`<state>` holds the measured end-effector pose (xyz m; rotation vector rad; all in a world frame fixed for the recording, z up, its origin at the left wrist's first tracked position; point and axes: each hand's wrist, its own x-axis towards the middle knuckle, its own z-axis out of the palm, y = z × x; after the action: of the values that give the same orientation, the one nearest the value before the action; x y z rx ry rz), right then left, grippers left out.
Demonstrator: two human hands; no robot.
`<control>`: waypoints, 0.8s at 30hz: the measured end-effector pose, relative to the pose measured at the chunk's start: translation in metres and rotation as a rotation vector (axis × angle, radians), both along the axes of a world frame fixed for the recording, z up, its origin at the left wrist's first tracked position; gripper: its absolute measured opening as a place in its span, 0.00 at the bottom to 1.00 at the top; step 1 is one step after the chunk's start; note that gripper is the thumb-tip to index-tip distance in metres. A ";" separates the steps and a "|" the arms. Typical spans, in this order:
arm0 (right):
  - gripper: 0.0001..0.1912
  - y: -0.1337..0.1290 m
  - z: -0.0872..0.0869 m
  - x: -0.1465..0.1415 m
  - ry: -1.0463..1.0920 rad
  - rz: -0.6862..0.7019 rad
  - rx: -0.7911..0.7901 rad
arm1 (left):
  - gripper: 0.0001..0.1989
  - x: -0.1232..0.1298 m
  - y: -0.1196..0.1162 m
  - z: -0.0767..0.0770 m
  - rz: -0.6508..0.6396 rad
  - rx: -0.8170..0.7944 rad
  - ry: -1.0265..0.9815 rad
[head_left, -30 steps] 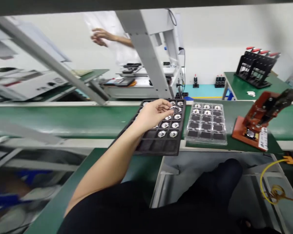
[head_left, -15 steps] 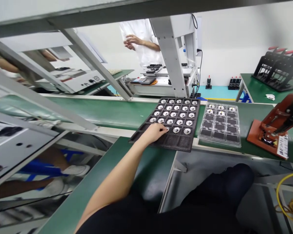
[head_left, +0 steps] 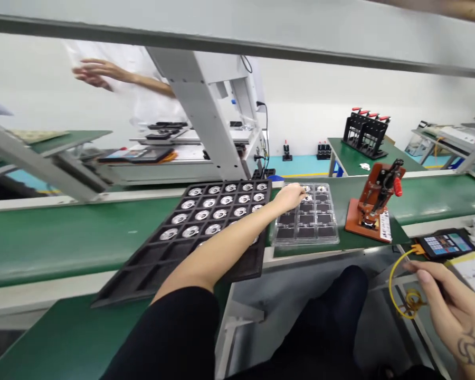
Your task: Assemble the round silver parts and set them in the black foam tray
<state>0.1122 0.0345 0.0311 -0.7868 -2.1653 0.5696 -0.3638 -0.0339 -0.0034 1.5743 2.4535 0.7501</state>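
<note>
My left hand [head_left: 290, 198] reaches over the clear plastic tray [head_left: 304, 243], fingertips pinched above its left column. Whatever those fingers hold, if anything, is hidden. Round silvery parts [head_left: 321, 189] sit in the tray's far pockets; nearer pockets show dark bases. Under my left forearm lies a black compartment tray [head_left: 142, 264] with rows of round silvery parts [head_left: 220, 214]. At the right, my right hand [head_left: 451, 301] is raised with thumb and fingers closed together near a yellow cable [head_left: 392, 285]. Something thin may be at its fingertips, too small to name.
An orange toggle-clamp fixture [head_left: 374, 206] stands right of the clear tray. Beyond it lies a dark device with a lit screen [head_left: 447, 244]. A green conveyor belt [head_left: 63, 232] runs across. A person in white [head_left: 142, 95] stands behind a slanted frame post [head_left: 201, 105].
My left hand has moved from the black tray's near rows rightward to the clear tray. My right hand has come into view. The camera has turned right.
</note>
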 end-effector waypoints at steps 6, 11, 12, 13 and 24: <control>0.14 -0.008 -0.020 0.056 -0.045 -0.131 0.027 | 0.14 -0.011 0.040 0.000 0.093 -0.196 0.003; 0.14 -0.012 -0.024 0.076 0.008 -0.198 -0.077 | 0.04 0.022 0.035 0.023 0.001 -0.035 0.074; 0.14 -0.012 -0.021 0.074 0.032 -0.190 -0.106 | 0.03 0.038 0.036 0.029 -0.048 0.006 0.083; 0.14 -0.013 -0.017 0.069 0.060 -0.174 -0.135 | 0.02 0.058 0.036 0.036 -0.122 0.055 0.089; 0.26 -0.009 0.024 0.025 0.322 0.078 -0.327 | 0.08 0.269 0.055 0.084 -1.193 0.849 0.259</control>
<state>0.1373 0.0257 0.0551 -0.7235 -1.8347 1.0361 -0.0945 0.0207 0.0808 2.9875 0.7703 1.3579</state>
